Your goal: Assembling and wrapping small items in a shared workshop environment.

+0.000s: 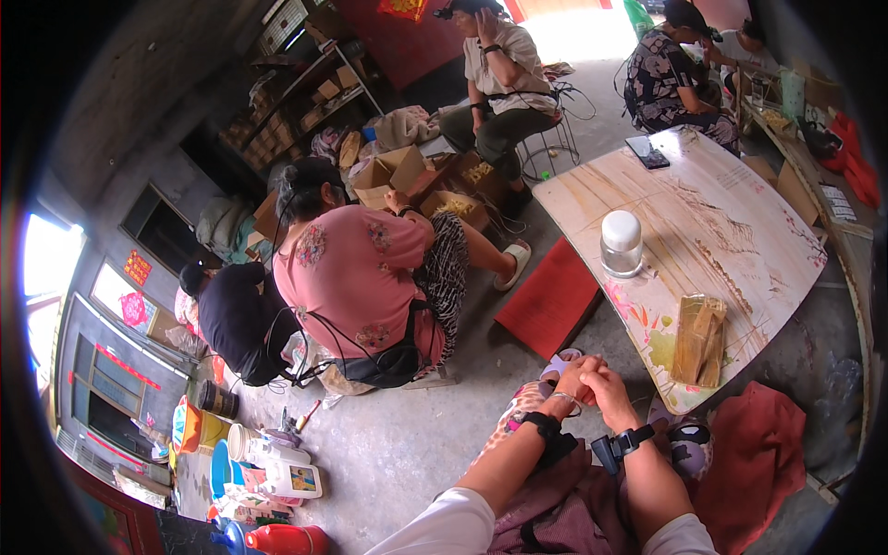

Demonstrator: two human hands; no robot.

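Note:
My left hand point(572, 381) and my right hand point(607, 387) are clasped together in front of my knees, fingers closed and folded against each other. No object shows in them. A band with a dark device is on each wrist, and a thin bracelet circles the left one. To the right of my hands, a worn wooden block point(698, 342) lies at the near edge of the patterned table point(731, 208). Farther back on the table stands a clear jar point(621, 248) with a white lid. A dark phone point(647, 154) lies near the far edge.
A red flat-topped piece point(549, 298) lies beside the table. A person in pink point(356, 273) sits left, near open cartons point(393, 176); others sit beyond. Buckets and white jugs point(285, 476) stand at lower left. Red cloth point(751, 453) hangs at right.

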